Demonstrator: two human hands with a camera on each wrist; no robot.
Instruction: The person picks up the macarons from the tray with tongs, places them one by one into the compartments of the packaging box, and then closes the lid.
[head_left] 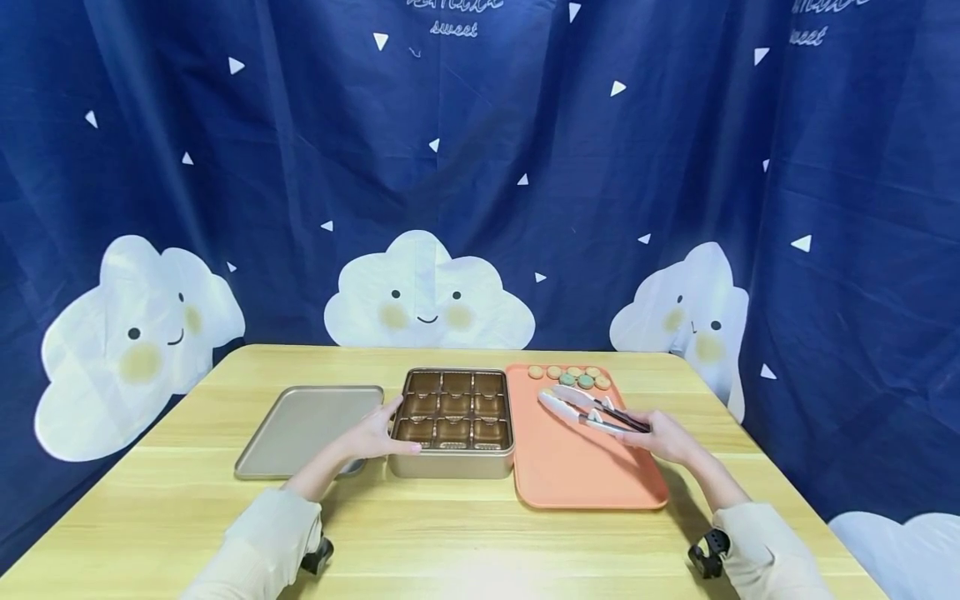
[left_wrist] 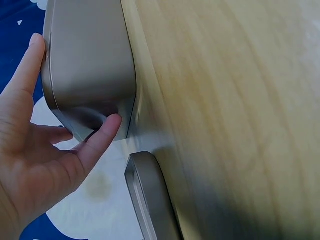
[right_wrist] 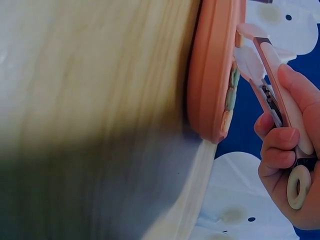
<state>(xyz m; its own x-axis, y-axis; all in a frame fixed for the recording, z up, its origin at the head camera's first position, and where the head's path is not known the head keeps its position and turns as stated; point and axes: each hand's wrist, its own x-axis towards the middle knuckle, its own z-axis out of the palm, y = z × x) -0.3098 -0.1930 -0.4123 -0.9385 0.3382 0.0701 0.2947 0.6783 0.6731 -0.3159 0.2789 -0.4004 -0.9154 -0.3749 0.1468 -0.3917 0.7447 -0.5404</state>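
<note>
Right now I count one gold tin (head_left: 452, 457) with nine compartments in three rows of three, one flat lid (head_left: 307, 429) lying just left of it, and one orange tray (head_left: 585, 467) touching its right side — all on the wooden bench (head_left: 465, 533). My left hand (head_left: 375, 435) rests against the tin's near-left corner, fingers (left_wrist: 27, 75) straight along the wall and thumb under the edge, not curled round it. My right hand (head_left: 663, 437) grips one pair of white tongs (head_left: 588, 410), fingers (right_wrist: 280, 150) wrapped round the handles; the tips sit slightly apart above the tray. At the tray's far edge lie about seven small round cookies (head_left: 573, 375) — tan and green ones, in two short rows.
</note>
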